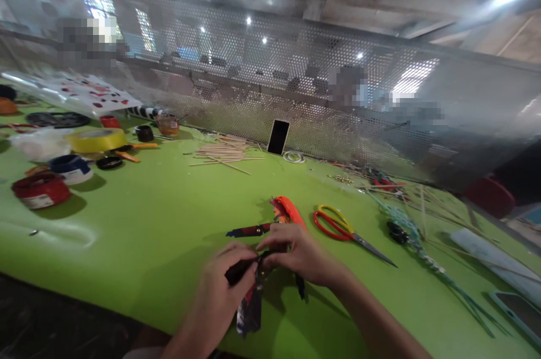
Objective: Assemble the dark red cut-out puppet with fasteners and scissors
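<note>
A jointed flat puppet point(249, 314) lies on the green table under both my hands, with dark limbs and a bright orange-red piece point(291, 209) at its head end. One dark limb with a blue tip point(249, 231) sticks out to the left and has a small gold fastener on it. My left hand point(226, 280) is closed round a dark part of the puppet, thumb and fingertips pinched. My right hand point(296, 252) bends over the puppet's middle, fingertips closed on it against the left ones. The exact spot between them is hidden. Scissors point(338, 226) with red and yellow handles lie to the right.
Wooden sticks point(226, 153) and a propped phone point(278, 137) are at the back. Tape rolls, one yellow point(97, 141) and one red point(40, 190), sit at left. Green cords point(416, 246) and another phone point(518, 314) lie at right. A perforated metal screen point(236, 77) stands behind.
</note>
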### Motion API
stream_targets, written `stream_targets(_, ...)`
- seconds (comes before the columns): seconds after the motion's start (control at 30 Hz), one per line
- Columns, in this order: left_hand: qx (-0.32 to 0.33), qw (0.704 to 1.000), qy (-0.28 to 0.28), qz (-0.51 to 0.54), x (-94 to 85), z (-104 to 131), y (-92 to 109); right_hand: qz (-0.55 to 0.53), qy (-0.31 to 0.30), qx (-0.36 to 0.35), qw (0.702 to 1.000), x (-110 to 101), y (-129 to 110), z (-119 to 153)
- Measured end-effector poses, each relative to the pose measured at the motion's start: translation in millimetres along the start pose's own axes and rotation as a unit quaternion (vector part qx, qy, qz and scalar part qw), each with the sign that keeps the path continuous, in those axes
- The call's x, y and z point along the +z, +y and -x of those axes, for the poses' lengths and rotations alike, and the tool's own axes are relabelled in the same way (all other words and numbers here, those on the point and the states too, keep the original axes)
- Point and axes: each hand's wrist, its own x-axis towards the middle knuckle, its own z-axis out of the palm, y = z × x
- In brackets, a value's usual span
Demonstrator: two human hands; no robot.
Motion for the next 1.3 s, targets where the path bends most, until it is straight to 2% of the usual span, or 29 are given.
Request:
stream_targets(0.1,-0.010,1.000,-0.005,0.006,-1.0,-0.5,0.4,0.009,-0.018,-0.007,1.000,-0.9,-2.4,0.6)
stream_targets(0.27,-0.083,0.994,-0.023,0.067,-2.3,-2.5,3.1,0.029,-0.030,0.002,0.999,-2.2,-1.0,2.0)
stream_targets(0.47,-0.118,0.990,-0.057,0.043,-4.4,-2.8,3.2,0.047,-0.045,-0.010,0.998,-4.1,0.8,1.3)
stream_targets(0.6,-0.123,0.989,-0.070,0.041,-5.4,-3.4,2.2,0.051,-0.046,-0.019,0.997,-4.6,0.1,1.0)
stream_targets(0.87,-0.134,0.986,-0.083,0.055,-10.2,-6.2,3.3,0.053,-0.015,0.023,0.998,-5.2,-4.7,0.8)
stream_targets(1.07,-0.142,0.981,-0.103,0.084,-16.3,-13.6,5.7,0.069,-0.022,0.010,0.997,-4.8,0.0,0.1)
stream_targets(1.3,-0.119,0.984,-0.123,0.052,-7.3,-12.4,8.3,0.072,-0.013,0.010,0.997,-3.1,2.1,-0.8)
